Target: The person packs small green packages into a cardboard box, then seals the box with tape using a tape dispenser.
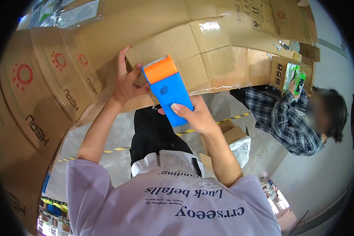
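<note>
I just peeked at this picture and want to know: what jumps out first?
The bright blue and orange tape dispenser in the middle, held by the right hand against a brown cardboard box. The left hand presses the box's edge beside it. At the right, another person in a plaid shirt holds a green packet.
</note>
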{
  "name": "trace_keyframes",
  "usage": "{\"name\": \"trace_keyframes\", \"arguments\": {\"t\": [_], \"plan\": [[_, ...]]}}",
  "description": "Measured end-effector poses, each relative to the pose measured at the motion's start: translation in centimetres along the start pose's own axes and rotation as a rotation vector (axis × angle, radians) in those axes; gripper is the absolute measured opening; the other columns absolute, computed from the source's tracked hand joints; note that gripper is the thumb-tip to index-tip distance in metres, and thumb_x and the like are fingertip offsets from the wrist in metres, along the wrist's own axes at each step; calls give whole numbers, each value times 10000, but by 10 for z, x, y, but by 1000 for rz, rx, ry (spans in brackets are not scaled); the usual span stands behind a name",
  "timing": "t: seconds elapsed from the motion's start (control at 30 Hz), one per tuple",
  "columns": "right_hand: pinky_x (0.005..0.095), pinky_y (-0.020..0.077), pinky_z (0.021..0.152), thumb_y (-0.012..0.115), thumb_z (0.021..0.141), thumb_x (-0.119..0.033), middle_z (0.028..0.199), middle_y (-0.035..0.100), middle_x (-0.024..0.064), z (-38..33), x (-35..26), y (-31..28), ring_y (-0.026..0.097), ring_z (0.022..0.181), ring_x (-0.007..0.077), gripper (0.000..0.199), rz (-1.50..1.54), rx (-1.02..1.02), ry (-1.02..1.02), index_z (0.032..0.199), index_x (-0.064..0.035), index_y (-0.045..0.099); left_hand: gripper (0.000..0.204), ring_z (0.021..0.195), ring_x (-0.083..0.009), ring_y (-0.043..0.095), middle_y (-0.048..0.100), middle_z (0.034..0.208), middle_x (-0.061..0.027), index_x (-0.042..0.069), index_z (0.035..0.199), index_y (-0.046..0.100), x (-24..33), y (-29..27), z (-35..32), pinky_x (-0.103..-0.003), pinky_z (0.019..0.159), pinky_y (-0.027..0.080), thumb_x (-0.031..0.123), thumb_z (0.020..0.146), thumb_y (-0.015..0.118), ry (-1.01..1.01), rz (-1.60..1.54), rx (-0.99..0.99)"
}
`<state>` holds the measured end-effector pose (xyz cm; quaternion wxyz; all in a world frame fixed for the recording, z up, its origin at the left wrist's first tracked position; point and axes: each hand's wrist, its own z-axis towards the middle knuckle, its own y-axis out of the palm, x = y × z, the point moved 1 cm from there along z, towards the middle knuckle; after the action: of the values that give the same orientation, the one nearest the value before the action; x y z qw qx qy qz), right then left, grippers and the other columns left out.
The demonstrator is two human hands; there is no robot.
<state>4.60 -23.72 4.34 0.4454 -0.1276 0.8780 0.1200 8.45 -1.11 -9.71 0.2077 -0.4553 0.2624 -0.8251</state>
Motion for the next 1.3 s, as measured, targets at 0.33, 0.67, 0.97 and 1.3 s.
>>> {"name": "trace_keyframes", "arguments": {"t": [0.33,0.67,0.97,1.3], "plan": [[304,546,641,646,922,-292,793,670,101,-36,29,-17,664,702,162,342,113,-88,228,872,46,649,555,1219,-529,445,304,1403,-387,90,1124,559,-1,14,-1,-513,994,424,388,699,754,41,-204,215],[281,522,611,655,915,-302,729,666,81,-136,121,-33,654,667,141,340,203,89,343,821,25,656,519,1202,-514,460,288,1399,-401,104,1142,532,-6,21,0,-520,981,429,356,715,684,94,-171,245],[281,501,522,673,880,-388,657,635,92,-76,104,-32,637,553,161,434,24,184,427,775,31,635,528,1217,-519,442,295,1396,-392,81,1149,502,-6,26,-1,-548,1000,396,399,754,649,152,-77,267],[327,493,471,610,911,-392,620,639,135,-59,90,-21,631,491,205,453,47,368,368,778,40,635,528,1306,-495,377,258,1482,-328,58,1236,499,0,16,-1,-483,1057,366,265,778,663,-10,46,211]]}}
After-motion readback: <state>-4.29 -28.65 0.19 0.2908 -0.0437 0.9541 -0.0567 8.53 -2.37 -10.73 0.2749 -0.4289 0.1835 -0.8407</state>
